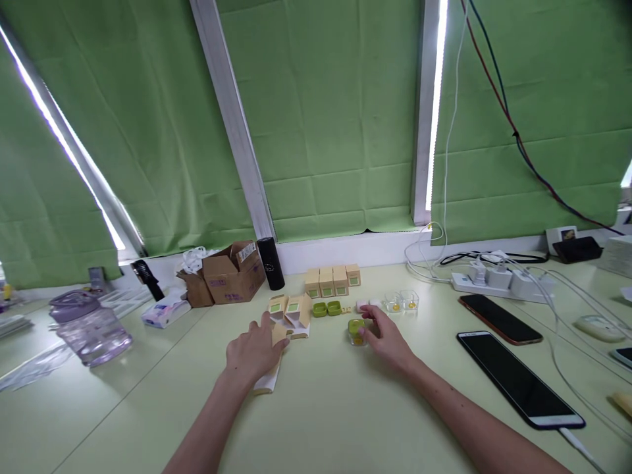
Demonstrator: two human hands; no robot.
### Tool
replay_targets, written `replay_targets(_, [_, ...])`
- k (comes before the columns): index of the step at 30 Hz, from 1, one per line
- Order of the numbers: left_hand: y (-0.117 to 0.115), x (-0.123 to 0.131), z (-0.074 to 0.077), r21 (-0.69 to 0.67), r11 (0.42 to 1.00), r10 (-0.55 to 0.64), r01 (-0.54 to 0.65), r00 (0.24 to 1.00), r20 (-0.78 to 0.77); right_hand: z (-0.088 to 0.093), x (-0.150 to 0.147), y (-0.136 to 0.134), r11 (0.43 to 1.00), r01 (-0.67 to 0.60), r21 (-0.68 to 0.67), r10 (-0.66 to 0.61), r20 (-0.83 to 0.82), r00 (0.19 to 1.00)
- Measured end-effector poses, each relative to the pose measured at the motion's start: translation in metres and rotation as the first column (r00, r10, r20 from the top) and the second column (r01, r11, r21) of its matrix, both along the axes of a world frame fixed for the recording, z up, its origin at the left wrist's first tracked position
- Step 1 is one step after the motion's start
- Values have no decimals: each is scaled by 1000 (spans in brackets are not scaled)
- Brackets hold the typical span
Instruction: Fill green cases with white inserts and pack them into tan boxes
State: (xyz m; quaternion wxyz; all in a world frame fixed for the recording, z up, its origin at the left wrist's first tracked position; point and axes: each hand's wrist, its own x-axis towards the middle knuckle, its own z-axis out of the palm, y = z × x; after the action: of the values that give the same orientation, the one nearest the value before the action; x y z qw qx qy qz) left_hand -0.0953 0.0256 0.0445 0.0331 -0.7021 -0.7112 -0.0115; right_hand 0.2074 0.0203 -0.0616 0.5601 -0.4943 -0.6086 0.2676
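Observation:
My left hand [254, 352] is closed around an open kraft paper box [267, 380], which lies partly hidden under the palm and fingers. Thumb and fingers of my right hand [388, 337] pinch the side of a small clear case with a green top [356, 332], resting on the table. Beyond the left hand lie more opened kraft boxes [299, 315] with green square labels. Two green square lids [326, 309] sit between the hands, beside tiny yellowish pieces [346, 309]. Behind the right hand are pale pink pieces [363, 305] and two clear cases [401, 301] with yellow inside.
Several closed kraft boxes [326, 283] stand in a row at the back. Left are a black cylinder [271, 263], a cardboard carton [234, 276], a tissue pack [166, 312] and a purple water bottle [91, 329]. Right lie two phones [518, 378], a power strip [503, 288] and loose cables.

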Motion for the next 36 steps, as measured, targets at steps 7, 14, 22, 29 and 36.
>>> replay_targets(7, [-12,6,7,-24,1000,-2,0,998,-59,7,1,-3,995,85,50,-87,34,996])
replay_targets(14, [-53,16,35,9,998,-54,55,992,-118,21,-4,-16,977,163,136,-171,51,984])
replay_targets(22, [-64,66,34,359,900,-244,248,968,-59,38,-16,-31,939,85,334,-128,108,986])
replay_targets(29, [-32,115,9,606,655,-447,451,878,-171,33,-26,-31,972,9,235,-25,67,997])
replay_targets(36, [-31,133,-15,669,489,-687,560,720,-100,34,-28,-25,989,9,147,19,-187,982])
